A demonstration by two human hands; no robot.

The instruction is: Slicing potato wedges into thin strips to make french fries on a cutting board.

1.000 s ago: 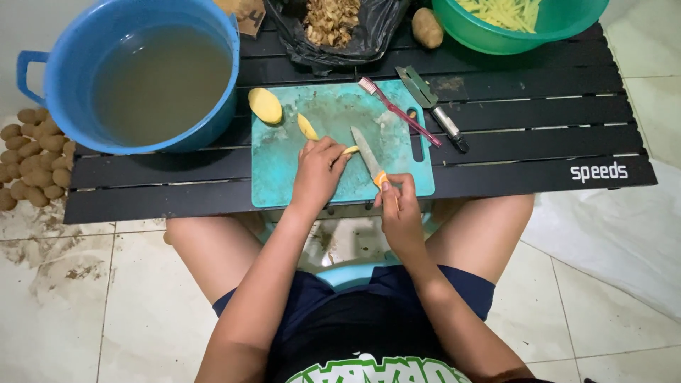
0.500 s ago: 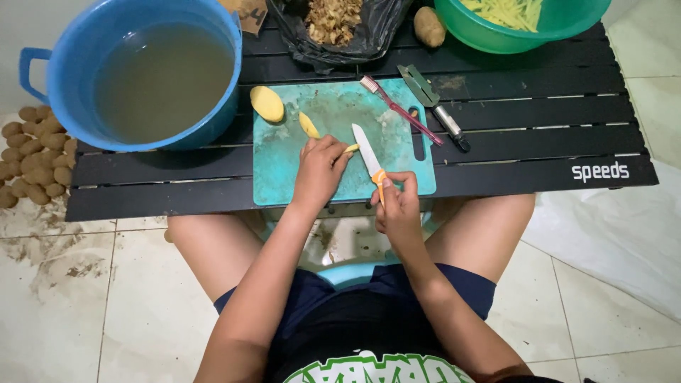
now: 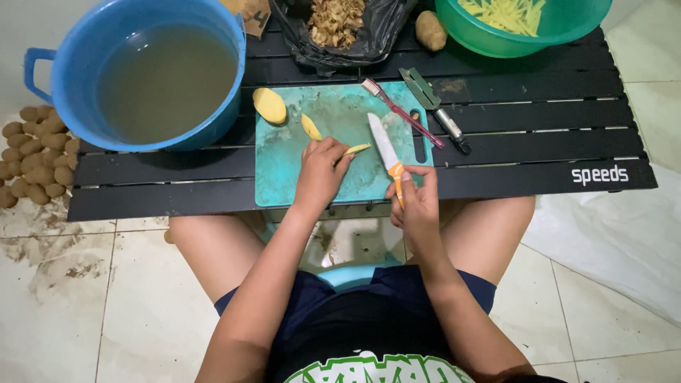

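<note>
From my seat behind the head camera I see the left hand (image 3: pixel 320 170) resting on the teal plastic cutting board (image 3: pixel 284 177), its fingers pinched together on a thin yellow strip of peeled potato (image 3: pixel 357 149) that pokes out to the right of the fingertips. The right hand (image 3: pixel 415 202) sits at the near edge of the board, fingers clamped round the orange handle of a white-bladed kitchen knife (image 3: pixel 384 145), the blade pointing away from me and lying just right of the strip, apart from it. Farther up the board I count two more pieces: a peeled potato half (image 3: pixel 269 105) near the far left corner and a smaller yellow wedge (image 3: pixel 311 127) just beyond the left hand's knuckles. Along the board's right side lie a red-handled toothbrush (image 3: pixel 404 113) and a metal vegetable peeler (image 3: pixel 434 106), both angled across the path to the right. The board lies on a black slatted folding table (image 3: pixel 539 135); bare slats to the right give open room there, while the left is taken by a large blue plastic tub of murky water (image 3: pixel 163 78) touching the board's far left corner. Along the far edge stand a black plastic bag of brown peelings (image 3: pixel 339 25), one unpeeled brown potato (image 3: pixel 429 30) and a green plastic bowl of cut yellow sticks (image 3: pixel 525 21). On the tiled floor to the left is a heap of small brown unpeeled potatoes (image 3: pixel 32 152), too many to count.
</note>
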